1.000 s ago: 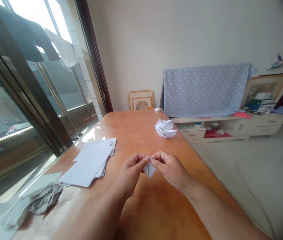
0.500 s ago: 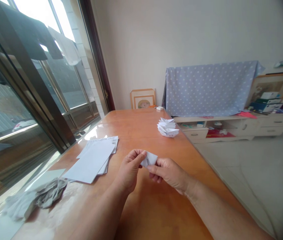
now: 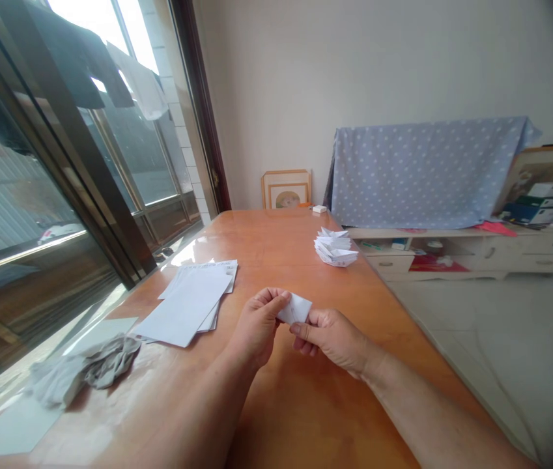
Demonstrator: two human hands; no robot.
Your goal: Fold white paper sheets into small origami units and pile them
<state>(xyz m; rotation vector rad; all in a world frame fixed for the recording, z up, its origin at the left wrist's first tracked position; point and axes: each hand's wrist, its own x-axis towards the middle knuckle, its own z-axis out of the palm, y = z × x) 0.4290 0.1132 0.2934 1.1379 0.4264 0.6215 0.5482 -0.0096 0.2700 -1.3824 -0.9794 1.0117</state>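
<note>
Wooden table [image 3: 305,417], paper stack [image 3: 191,305], window [image 3: 61,163], covered cabinet [image 3: 427,172]

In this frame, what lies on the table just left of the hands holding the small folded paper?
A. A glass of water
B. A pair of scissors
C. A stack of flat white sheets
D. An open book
C: a fanned stack of flat white sheets lies on the wooden table beside the left hand, which with the right hand pinches the small folded paper.

no text or label here is clear enough to read.
</note>
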